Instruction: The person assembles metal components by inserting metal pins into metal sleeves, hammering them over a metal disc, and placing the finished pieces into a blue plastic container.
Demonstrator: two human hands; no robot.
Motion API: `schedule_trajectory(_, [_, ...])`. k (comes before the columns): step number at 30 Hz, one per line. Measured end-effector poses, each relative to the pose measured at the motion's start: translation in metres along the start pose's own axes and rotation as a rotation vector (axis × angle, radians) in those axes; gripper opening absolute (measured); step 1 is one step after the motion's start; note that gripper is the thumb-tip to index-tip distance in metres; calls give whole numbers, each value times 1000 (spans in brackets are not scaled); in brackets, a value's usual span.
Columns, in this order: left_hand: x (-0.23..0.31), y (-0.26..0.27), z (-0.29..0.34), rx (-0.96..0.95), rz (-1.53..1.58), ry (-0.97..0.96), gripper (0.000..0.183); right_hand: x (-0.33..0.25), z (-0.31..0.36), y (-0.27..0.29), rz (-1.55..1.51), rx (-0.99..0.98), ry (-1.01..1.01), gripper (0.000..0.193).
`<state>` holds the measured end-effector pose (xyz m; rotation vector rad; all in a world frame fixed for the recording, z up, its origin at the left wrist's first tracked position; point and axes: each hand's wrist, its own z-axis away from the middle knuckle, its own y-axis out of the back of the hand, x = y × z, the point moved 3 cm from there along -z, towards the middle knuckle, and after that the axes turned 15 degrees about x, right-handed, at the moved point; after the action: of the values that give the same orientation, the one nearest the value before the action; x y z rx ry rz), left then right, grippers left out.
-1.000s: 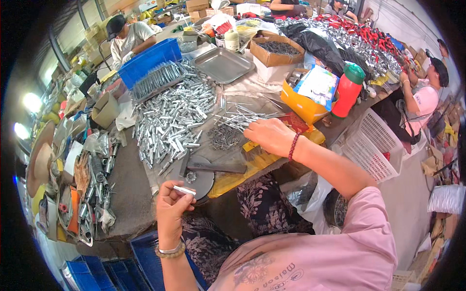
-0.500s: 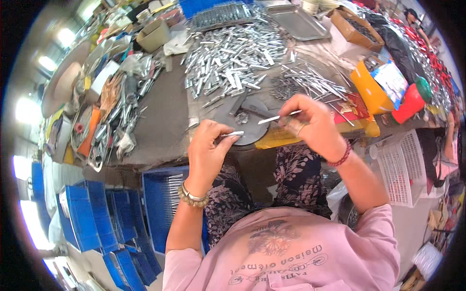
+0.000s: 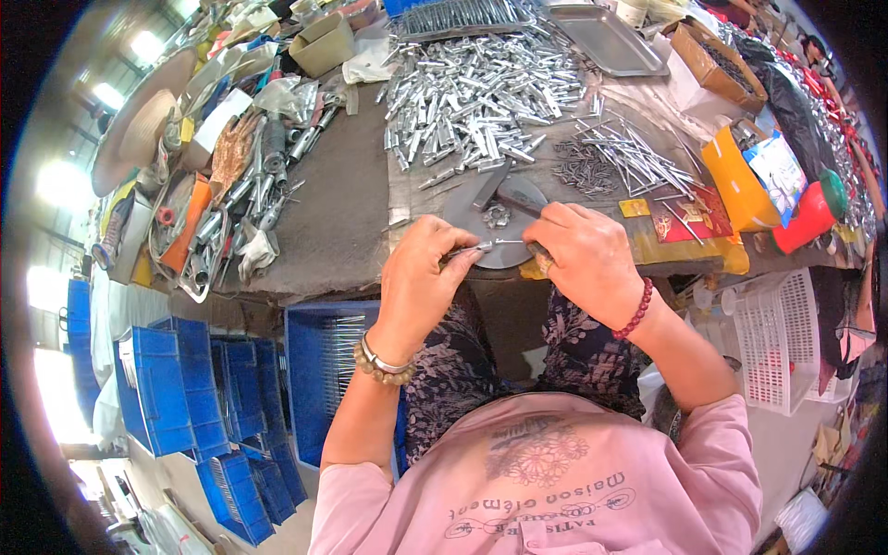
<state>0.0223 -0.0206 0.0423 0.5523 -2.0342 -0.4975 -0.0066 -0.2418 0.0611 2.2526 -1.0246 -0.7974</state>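
Bench [image 3: 333,176]: silvery tube heap [image 3: 481,97], thin rods [image 3: 645,155], grey disc [image 3: 462,209].

The left hand [image 3: 422,268] covers most of a metal piece [image 3: 485,246]; the right hand [image 3: 592,248] hides a hammer's [image 3: 490,188] handle end. Toward the bench's [image 3: 338,190] far edge, a blue bin [image 3: 400,7] is cropped; dark bits [image 3: 585,168] are too small to tell.

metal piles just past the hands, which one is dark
The small heap of pins, lying between the big pile of silver pieces and the thin rods. Those two are bright silver; only this one looks dark grey.
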Motion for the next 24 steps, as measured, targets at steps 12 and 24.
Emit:
schedule_trajectory(12, [-11, 3, -2, 0, 83, 32, 14, -1, -5, -9, -15, 58, 153, 7])
schedule_trajectory(24, [-10, 2, -1, -23, 149, 77, 14, -2, -4, -13, -72, 67, 168, 13])
